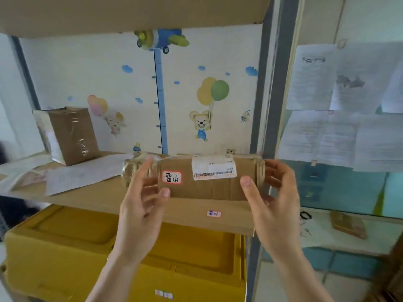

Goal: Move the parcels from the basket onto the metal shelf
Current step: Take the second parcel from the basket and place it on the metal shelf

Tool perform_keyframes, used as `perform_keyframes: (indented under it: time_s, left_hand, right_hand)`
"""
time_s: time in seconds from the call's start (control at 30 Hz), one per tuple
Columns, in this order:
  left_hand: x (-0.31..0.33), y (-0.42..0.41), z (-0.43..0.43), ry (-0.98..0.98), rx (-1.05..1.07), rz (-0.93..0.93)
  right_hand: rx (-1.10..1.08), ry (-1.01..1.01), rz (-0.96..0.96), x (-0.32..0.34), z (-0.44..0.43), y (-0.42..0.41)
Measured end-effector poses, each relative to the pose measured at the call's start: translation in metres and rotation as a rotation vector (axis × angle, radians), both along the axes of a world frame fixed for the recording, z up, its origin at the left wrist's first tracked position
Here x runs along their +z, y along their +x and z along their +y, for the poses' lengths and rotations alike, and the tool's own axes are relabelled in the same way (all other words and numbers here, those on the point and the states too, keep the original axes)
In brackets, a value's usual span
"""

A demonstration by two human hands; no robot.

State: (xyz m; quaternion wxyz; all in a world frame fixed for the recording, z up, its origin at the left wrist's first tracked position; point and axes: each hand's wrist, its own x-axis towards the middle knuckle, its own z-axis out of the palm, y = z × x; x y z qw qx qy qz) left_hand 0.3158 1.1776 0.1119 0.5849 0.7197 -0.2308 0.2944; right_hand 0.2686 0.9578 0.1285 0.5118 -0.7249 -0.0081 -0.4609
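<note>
A pale wall (91, 68) carries children's decals: a blue height ruler (161, 101) topped by a cartoon plane (160, 40), a bear (201, 125) with yellow and green balloons (212, 90), and small blue clouds. To the right, printed papers (340, 105) hang over a teal panel (349, 188). Lower right, the floor (290, 284) is light tile. Daylight is soft and even.

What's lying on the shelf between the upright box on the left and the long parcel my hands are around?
In the head view, loose white paper sheets lie on the shelf board between the upright box and the long parcel.
</note>
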Motion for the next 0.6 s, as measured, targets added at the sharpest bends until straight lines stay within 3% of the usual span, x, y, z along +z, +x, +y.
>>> perform_keyframes:
  time_s: [0.17, 0.37, 0.6]
  left_hand:
    - [-0.01, 0.068, -0.004, 0.226, 0.003, 0.026]
    - [-0.033, 0.097, -0.008, 0.501, 0.082, 0.083]
    - [-0.033, 0.096, -0.008, 0.569, 0.142, -0.028]
  right_hand:
    - [-0.343, -0.341, -0.074, -0.007, 0.02, 0.027]
    - [-0.53, -0.44, 0.0, -0.016, 0.048, 0.048]
    - [-0.679, -0.482, 0.447, -0.026, 0.041, 0.056]
